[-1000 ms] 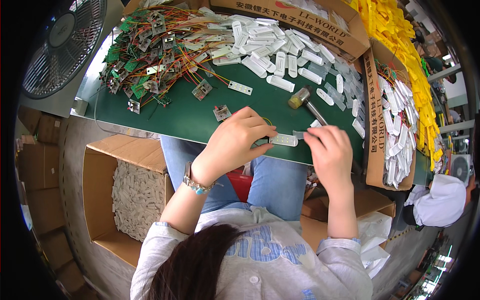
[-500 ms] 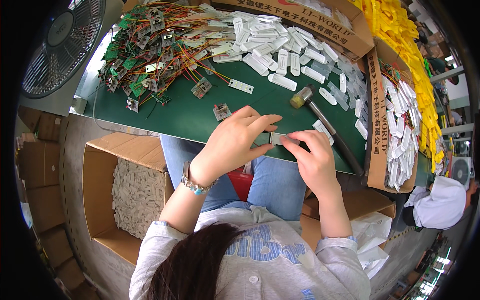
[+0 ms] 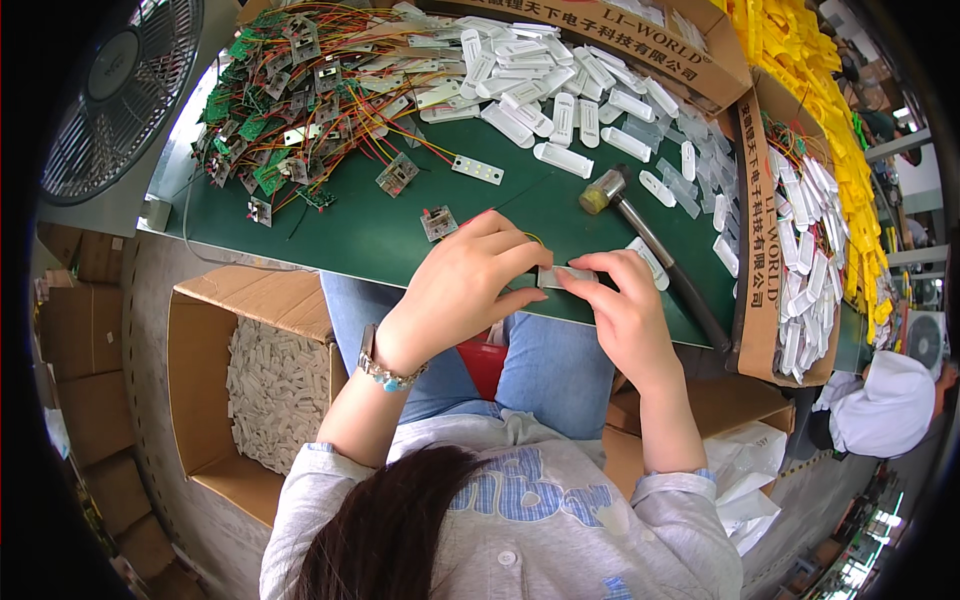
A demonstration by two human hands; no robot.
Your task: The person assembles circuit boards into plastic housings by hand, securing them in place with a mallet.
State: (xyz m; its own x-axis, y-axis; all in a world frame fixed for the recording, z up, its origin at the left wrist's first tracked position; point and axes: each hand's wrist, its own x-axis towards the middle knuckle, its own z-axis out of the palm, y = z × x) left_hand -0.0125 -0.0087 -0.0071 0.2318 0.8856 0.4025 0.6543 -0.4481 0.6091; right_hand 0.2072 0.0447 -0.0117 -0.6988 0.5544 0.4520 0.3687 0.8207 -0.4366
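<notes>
Near the table's front edge, my left hand [image 3: 468,285] and my right hand [image 3: 630,305] pinch the two ends of a small pale rectangular piece [image 3: 567,278]. Fingers cover part of it, so its exact kind is unclear. A short yellow wire shows by my left fingertips. Just beyond my left hand lies a small circuit board with a switch [image 3: 438,223], and farther off a white LED strip board [image 3: 477,169]. To the right of my right hand lies a hammer [image 3: 655,245], its head pointing away from me, with a white plastic casing [image 3: 648,262] beside its handle.
Wired circuit boards [image 3: 300,95] are heaped at the far left, white casings [image 3: 530,80] at the back. A cardboard box [image 3: 752,230] of assembled parts stands at right. Below the table at left is an open carton [image 3: 200,400] of small pale parts. A fan [image 3: 115,80] stands far left.
The pale piece has turned slightly and shows more between my fingertips. My right fingers have shifted a little along it. The view has moved slightly.
</notes>
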